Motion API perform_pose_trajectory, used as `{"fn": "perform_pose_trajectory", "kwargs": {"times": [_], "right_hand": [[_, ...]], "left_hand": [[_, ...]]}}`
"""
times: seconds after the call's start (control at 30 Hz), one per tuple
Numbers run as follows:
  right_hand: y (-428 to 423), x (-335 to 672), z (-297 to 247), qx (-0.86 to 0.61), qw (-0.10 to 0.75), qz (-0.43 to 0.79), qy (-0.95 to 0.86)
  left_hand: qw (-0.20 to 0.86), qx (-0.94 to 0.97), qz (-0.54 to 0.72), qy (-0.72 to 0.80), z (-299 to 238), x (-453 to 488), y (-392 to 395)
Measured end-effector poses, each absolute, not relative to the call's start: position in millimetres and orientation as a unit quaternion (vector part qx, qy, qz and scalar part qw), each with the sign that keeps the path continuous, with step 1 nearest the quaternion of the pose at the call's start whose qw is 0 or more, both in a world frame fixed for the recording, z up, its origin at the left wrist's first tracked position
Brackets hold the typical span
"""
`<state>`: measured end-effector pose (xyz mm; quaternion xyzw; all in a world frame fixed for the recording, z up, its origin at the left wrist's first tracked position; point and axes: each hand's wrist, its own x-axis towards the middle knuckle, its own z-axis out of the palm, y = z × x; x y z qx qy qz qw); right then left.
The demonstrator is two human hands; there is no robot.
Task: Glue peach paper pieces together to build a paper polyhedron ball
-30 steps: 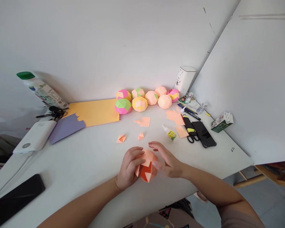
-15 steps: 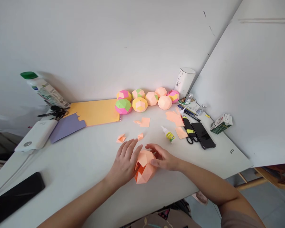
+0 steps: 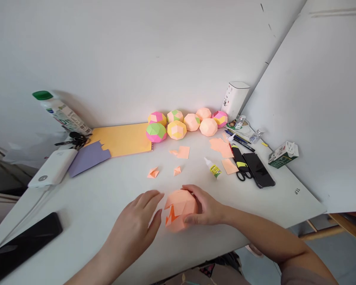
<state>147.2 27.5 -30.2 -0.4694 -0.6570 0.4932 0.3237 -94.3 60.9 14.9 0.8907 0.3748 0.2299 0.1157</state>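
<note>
A peach folded-paper ball (image 3: 182, 204) rests low over the front of the white table, with a jagged orange gap in its left side. My right hand (image 3: 206, 208) grips it from the right, thumb in front and fingers behind. Just left of the ball, my left hand (image 3: 138, 219) is apart from it, fingers bent and thumb spread, holding nothing. Beyond the hands lie two small folded paper pieces, one on the left (image 3: 153, 173) and one on the right (image 3: 177, 170). A glue bottle (image 3: 213, 168) lies to their right.
Several finished paper balls (image 3: 177, 130) line the wall. Peach paper sheets (image 3: 222, 146), scissors (image 3: 240, 162) and a phone (image 3: 258, 170) lie on the right. Purple paper (image 3: 90, 158), a white power bank (image 3: 52, 168) and a black phone-like object (image 3: 26, 241) are on the left.
My left hand has come off the paper ball and moved left and down. The ball has turned in my right hand, its gap now facing left. The view has shifted slightly.
</note>
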Motion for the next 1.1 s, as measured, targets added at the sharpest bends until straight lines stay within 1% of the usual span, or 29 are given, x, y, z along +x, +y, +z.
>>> {"fn": "perform_pose_trajectory", "kwargs": {"times": [0.07, 0.13, 0.2, 0.27, 0.4, 0.5, 0.73, 0.9, 1.1], "right_hand": [[27, 146, -29, -0.484, 0.339, 0.434, -0.68], [26, 145, -27, -0.495, 0.355, 0.371, -0.701], [26, 143, -27, -0.503, 0.367, 0.317, -0.715], [26, 142, -27, -0.51, 0.371, 0.276, -0.726], [24, 139, -30, -0.509, 0.371, 0.228, -0.742], [23, 137, -31, -0.501, 0.378, 0.206, -0.751], [22, 136, -30, -0.497, 0.364, 0.22, -0.757], [22, 138, -29, -0.497, 0.353, 0.24, -0.755], [22, 138, -28, -0.486, 0.352, 0.235, -0.764]], "left_hand": [[0.276, 0.803, 0.269, 0.454, 21, -92, 52], [0.393, 0.713, 0.304, 0.495, 20, -84, 44], [0.479, 0.632, 0.317, 0.52, 11, -74, 39], [0.54, 0.563, 0.322, 0.536, -1, -65, 38], [0.686, 0.448, 0.305, 0.485, -18, -56, 38], [0.713, 0.403, 0.348, 0.456, -21, -54, 38], [0.765, 0.325, 0.346, 0.435, -20, -50, 42], [0.764, 0.356, 0.332, 0.424, -20, -50, 43], [0.765, 0.376, 0.322, 0.413, -19, -50, 43]]}}
